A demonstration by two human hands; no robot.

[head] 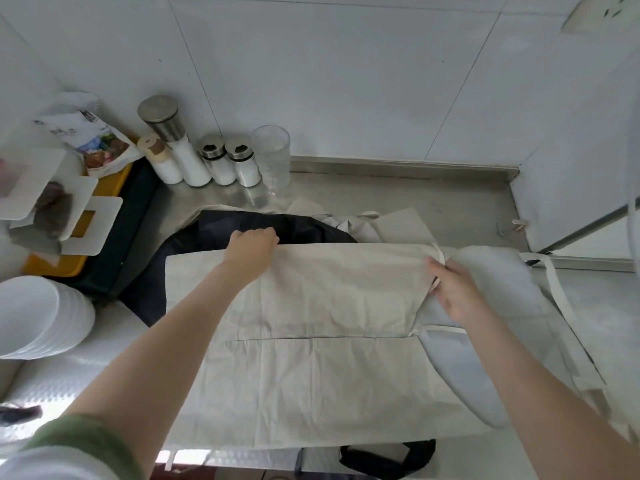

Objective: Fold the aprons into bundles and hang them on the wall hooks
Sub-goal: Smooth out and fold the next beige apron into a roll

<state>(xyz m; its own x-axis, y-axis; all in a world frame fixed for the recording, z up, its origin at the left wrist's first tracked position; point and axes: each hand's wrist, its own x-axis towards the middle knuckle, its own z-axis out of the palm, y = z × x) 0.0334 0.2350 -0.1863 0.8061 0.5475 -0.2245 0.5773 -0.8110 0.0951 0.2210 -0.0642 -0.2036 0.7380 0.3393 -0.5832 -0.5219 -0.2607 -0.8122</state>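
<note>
Beige apron [311,368] lies flat on the steel counter [450,202], directly under both forearms, its upper part folded over so a straight fold edge runs from hand to hand. Near edge reaches the counter's front lip. Fabric creased, one horizontal seam line showing below the hands.

Left hand [254,245]: fingers curled, gripping the far fold edge at its left portion. Right hand [457,289]: thumb on top, fingers tucked at the flap's right corner, pinching it beside a strap [554,289].

Dark apron [277,225] lies beneath, showing beyond and left of the left hand. Grey apron [485,292] lies under and right of the right hand. Another pale apron [398,223] sits crumpled beyond the hands.

Open room: bare counter beyond the right hand to the wall, and a strip to its right.

Obstructions: white jars [194,161] and a glass [272,157] beyond the left hand; stacked white bowls [34,317] and a yellow tray [69,261] to its left; wall panel [571,168] closing the right side.
</note>
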